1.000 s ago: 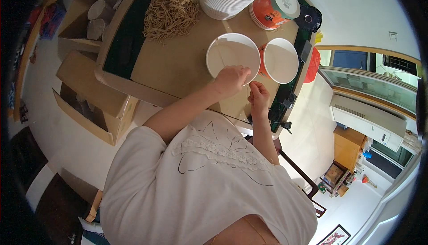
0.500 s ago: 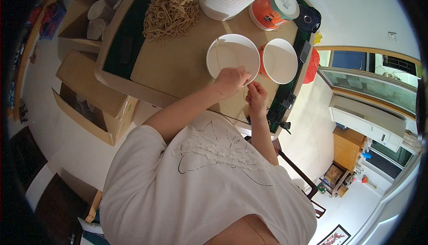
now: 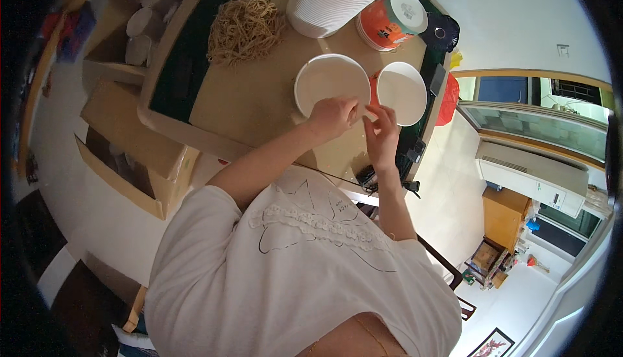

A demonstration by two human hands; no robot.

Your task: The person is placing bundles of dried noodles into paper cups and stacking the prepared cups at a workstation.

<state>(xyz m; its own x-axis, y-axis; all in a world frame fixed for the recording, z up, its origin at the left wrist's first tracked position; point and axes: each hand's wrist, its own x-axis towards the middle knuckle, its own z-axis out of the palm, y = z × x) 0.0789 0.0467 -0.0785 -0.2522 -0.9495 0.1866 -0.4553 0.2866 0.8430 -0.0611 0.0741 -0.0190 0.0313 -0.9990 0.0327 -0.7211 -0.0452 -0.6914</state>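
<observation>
A white paper tub with an open round mouth stands near the table's front edge. My left hand is closed at its near right rim, fingertips pinched together. Close by on the right, my right hand has thumb and fingers drawn together at the same rim. The thin tan cord between them is mostly hidden by the fingers now. Right of this tub, and almost touching it, is a second open tub with an orange outside. A heap of tan cords lies at the table's far left.
Farther back rises a tall stack of nested tubs; beside it stands an upside-down orange tub. Black cables and a small dark device sit along the right edge. An open cardboard box stands on the floor at left.
My right hand has moved up and slightly right, its fingers closer to the rim. My left hand stays at the tub. The whole view has shifted slightly.
</observation>
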